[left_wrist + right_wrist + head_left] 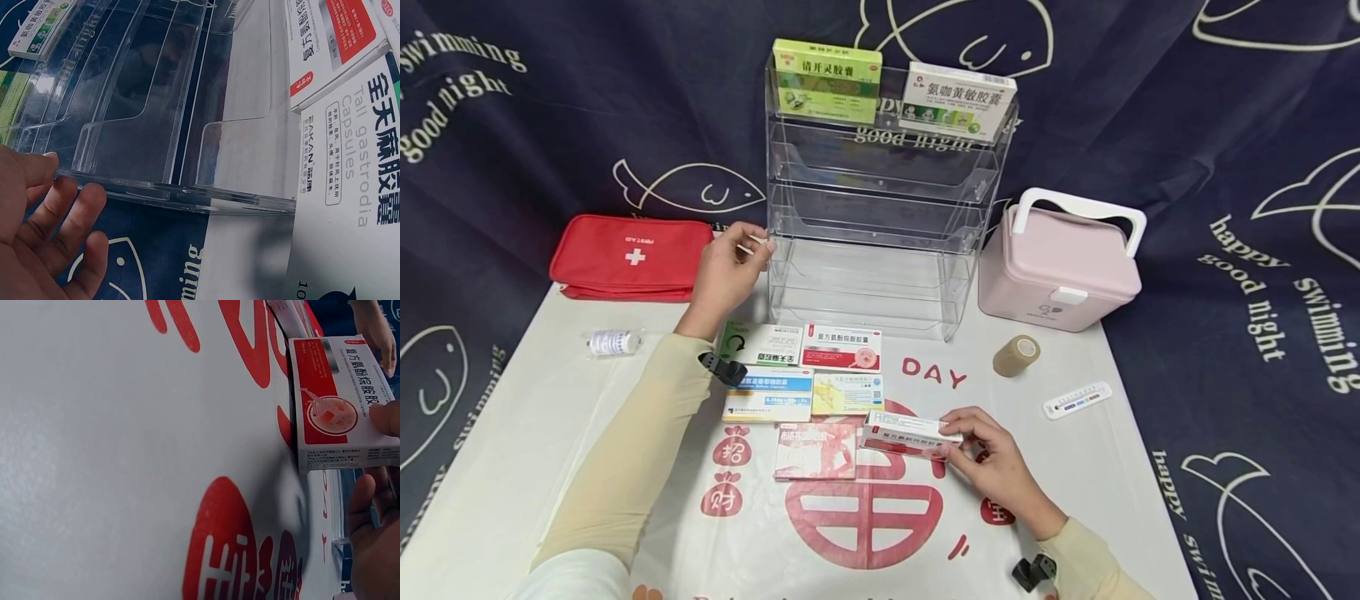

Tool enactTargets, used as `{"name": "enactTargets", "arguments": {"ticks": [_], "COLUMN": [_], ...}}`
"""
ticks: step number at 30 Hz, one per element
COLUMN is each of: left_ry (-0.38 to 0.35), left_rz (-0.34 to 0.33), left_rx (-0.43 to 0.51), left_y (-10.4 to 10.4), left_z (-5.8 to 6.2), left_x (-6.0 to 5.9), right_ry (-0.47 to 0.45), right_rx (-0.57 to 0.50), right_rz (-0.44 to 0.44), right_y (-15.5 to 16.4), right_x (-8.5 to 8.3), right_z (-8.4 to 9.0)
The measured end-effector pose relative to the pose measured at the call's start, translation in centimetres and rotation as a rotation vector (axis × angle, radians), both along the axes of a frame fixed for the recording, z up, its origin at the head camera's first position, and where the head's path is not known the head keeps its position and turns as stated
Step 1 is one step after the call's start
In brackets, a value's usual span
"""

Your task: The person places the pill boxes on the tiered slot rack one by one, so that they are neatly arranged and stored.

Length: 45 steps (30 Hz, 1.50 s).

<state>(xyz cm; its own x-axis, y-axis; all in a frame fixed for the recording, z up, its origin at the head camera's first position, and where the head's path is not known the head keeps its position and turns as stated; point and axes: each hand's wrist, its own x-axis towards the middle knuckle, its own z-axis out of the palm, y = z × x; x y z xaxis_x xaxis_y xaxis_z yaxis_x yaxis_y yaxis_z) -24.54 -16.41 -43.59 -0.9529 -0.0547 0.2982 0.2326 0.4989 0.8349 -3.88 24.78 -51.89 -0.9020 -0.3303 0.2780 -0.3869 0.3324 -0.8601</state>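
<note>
Boxes [802,371] between rack [880,208], held box [910,433].

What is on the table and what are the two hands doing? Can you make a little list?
left hand: open, fingers touching the clear plastic tiered rack
right hand: holds a red and white medicine box
rack top: green box, white box
left side: red first-aid pouch
right side: pink lidded case
</note>
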Motion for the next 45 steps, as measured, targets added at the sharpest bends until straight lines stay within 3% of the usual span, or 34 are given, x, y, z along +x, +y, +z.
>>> {"name": "enactTargets", "arguments": {"ticks": [9, 16, 35, 41, 45], "left_ry": [-0.002, -0.005, -0.007, -0.002, -0.001], "left_rz": [-0.004, -0.006, -0.004, 0.001, -0.005], "left_rx": [0.005, 0.01, 0.01, 0.015, 0.017], "left_y": [-0.1, -0.1, -0.1, -0.1, 0.0], "left_z": [0.0, 0.0, 0.0, 0.0, 0.1], "left_x": [0.0, 0.1, 0.2, 0.3, 0.2], "right_ry": [0.047, 0.0, 0.008, 0.087, 0.132], "right_rx": [-0.014, 0.011, -0.005, -0.039, -0.108], "right_rz": [0.031, -0.003, 0.015, 0.056, 0.082], "right_y": [0.4, 0.4, 0.4, -0.2, -0.4], "right_x": [-0.1, -0.2, -0.6, -1.8, -3.6], "right_z": [-0.3, -0.2, 0.0, 2.1, 3.7]}}
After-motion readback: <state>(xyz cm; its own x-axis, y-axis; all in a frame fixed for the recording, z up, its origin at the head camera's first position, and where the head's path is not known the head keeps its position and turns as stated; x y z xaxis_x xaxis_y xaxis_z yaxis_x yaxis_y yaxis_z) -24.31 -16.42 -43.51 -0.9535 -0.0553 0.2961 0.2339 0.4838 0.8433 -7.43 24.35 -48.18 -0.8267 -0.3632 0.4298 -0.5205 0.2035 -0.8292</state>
